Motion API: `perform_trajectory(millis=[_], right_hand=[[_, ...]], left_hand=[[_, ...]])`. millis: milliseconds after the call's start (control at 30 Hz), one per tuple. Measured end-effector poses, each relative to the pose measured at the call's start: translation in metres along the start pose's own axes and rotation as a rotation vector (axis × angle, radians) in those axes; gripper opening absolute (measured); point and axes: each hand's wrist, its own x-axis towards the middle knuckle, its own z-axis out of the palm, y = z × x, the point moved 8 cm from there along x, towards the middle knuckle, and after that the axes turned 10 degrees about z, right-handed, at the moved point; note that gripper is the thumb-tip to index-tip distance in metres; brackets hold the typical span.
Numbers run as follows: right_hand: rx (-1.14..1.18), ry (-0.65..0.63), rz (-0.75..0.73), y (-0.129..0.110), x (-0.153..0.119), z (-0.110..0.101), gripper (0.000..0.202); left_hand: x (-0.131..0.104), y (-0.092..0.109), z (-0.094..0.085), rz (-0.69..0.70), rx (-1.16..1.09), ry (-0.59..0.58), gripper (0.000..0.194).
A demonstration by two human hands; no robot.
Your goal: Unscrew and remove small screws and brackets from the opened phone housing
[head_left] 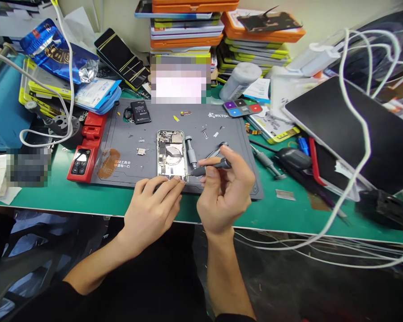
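Observation:
An opened phone (pixel 172 154) lies on the grey work mat (pixel 121 129), its inner parts showing. My left hand (pixel 154 203) rests over the phone's lower edge, fingers stretched out and lying on it. In my right hand (pixel 225 192) is a dark screwdriver (pixel 210 168), pinched between thumb and fingers, its tip at the phone's lower right corner. Thin metal tweezers (pixel 215 153) show behind the right fingers; whether the hand holds them is unclear. A grey screwdriver (pixel 190 152) lies just right of the phone. A black battery (pixel 140 112) sits at the mat's upper left.
A red device (pixel 87 150) borders the mat's left side. Stacked boxes (pixel 187 27) stand behind. At the right are another grey screwdriver (pixel 267 162), a black panel (pixel 352 129) and a looping white cable (pixel 359 112). Small loose parts dot the mat.

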Motion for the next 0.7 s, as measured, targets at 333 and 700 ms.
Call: perform_trajectory(millis=[333,700], right_hand=[[0.034,0.033,-0.021,-0.002,-0.001,-0.002,0.055],[0.289,0.096,0.164,-0.003,0.002,-0.016,0.04]], left_hand=[[-0.001,0.0,0.0,-0.004,0.003,-0.006,0.033],[0.002,-0.002,-0.002,-0.042,-0.007,0.0,0.028]])
